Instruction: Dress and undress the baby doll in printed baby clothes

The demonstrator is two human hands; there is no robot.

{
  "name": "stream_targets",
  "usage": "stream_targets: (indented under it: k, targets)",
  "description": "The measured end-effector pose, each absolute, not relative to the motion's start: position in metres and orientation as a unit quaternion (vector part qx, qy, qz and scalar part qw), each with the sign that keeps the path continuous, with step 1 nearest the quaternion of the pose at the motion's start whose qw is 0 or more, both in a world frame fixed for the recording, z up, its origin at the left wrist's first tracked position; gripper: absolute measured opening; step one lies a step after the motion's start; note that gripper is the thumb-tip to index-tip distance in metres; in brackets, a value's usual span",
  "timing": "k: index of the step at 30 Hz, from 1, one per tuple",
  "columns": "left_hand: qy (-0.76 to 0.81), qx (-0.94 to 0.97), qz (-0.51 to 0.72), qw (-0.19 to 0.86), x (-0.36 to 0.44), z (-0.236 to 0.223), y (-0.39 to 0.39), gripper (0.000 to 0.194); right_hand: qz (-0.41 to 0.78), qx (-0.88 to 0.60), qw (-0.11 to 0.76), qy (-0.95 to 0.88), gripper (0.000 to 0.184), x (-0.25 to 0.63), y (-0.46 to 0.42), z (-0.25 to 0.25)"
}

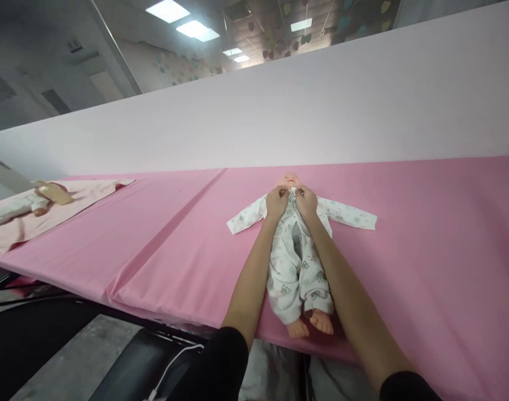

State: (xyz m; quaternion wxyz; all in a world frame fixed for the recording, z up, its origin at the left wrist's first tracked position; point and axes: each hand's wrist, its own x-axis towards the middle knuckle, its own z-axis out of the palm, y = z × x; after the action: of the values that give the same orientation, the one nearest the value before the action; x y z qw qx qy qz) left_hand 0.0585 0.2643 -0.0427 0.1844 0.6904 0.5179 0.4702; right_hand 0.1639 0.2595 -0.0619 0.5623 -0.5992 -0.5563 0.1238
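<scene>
A baby doll (289, 180) lies on its back on the pink sheet, its bare feet towards me. It wears white printed trousers (284, 284) and a white printed baby shirt (350, 214) whose sleeves spread out to both sides. At the doll's neck, my left hand (276, 201) pinches the shirt's collar edge on the left. My right hand (307, 201) grips the collar opposite, close beside it. Both hands are closed, and the fingertips are partly hidden. Below them, the shirt front and a grey patch between the trouser legs show between my forearms.
The pink sheet (175, 234) covers a long table against a white partition (254, 122). Far left, another doll in white clothes (16, 209) lies on a pale pink cloth (91, 192). Under the front edge are a black seat (133, 362) and a white cable (171, 365).
</scene>
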Motion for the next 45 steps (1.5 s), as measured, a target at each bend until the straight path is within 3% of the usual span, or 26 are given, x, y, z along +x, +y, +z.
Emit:
stream_targets:
  k: [13,23,32,39,45]
  targets:
    - [0.53,0.714,0.432,0.149,0.06,-0.043,0.261,0.016,0.117,-0.561,0.608,-0.55,0.029,0.164,0.251,-0.067]
    - [0.533,0.725,0.42,0.114,0.059,-0.043,0.257,0.016,0.124,-0.605,0.571,-0.542,0.033,0.159,0.248,-0.066]
    - [0.526,0.743,0.407,0.081,0.056,-0.048,0.26,0.016,0.244,-0.527,0.642,-0.501,0.019,0.173,0.253,-0.064]
    - [0.529,0.749,0.392,0.07,0.058,-0.047,0.261,0.015,0.151,-0.578,0.62,-0.508,0.015,0.177,0.256,-0.064]
    - [0.511,0.763,0.391,0.063,0.058,-0.046,0.26,0.014,0.183,-0.509,0.652,-0.531,0.018,0.175,0.255,-0.064]
